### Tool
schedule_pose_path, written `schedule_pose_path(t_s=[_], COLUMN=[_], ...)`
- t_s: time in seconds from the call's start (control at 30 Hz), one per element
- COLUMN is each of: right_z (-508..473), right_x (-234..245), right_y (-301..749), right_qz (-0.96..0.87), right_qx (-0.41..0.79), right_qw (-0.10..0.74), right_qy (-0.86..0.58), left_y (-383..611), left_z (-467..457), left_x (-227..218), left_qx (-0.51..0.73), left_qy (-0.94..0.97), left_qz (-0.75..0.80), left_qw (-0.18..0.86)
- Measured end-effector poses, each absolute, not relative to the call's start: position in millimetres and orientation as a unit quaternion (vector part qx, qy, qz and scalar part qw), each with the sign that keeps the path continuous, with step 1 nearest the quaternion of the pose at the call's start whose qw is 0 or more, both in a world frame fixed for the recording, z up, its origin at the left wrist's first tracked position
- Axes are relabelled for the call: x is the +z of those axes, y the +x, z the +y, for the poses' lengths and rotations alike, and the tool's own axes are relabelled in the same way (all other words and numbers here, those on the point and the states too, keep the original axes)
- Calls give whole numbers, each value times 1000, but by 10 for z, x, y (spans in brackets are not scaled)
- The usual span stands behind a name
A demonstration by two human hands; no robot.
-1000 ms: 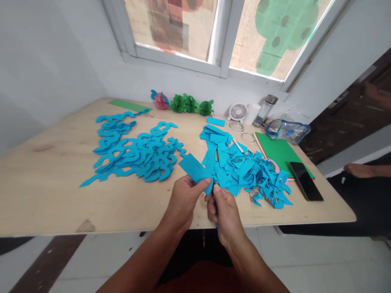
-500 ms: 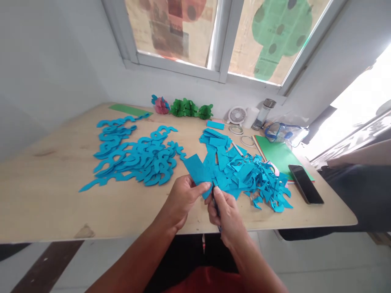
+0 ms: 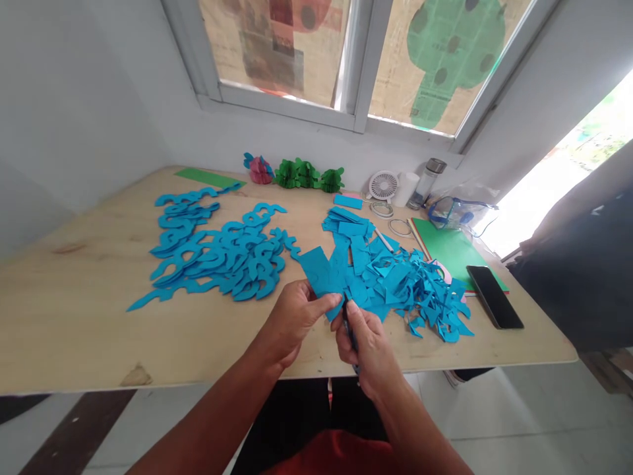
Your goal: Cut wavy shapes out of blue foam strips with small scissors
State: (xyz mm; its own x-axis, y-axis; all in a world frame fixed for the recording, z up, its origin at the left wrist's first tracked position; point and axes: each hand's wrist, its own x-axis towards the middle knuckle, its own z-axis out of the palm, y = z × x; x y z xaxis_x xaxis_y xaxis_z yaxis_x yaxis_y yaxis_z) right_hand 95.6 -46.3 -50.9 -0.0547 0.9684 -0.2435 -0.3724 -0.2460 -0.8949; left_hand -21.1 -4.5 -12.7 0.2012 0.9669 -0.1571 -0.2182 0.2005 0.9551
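- At your eleven o'clock, wavy blue cutouts lie heaped on the tabletop.
- Your left hand pinches a blue paper strip at twelve.
- Your right hand curls closed around dark scissors, beside the strip.
- Blue scraps pile at one o'clock.

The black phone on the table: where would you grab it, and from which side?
I'd probably pinch the black phone across its long edges, at the near half, coming from above and the near side: it lies flat and narrow, and its far end appears to overlap the green sheets.
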Motion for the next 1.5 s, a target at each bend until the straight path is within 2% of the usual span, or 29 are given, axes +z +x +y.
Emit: schedule_pose_path(t_s=[0.9,1.5], right_z=[-466,-481], right_x=[-431,-458], right_y=[906,917], right_qz=[-298,-314], right_qx=[672,662], right_qw=[515,503], right_qy=[-441,-458], left_y=[-255,-348], left_z=[-41,10], left_x=[-12,-62], left_qx=[457,397], left_qy=[453,497], left_qz=[426,395], left_qw=[637,663])
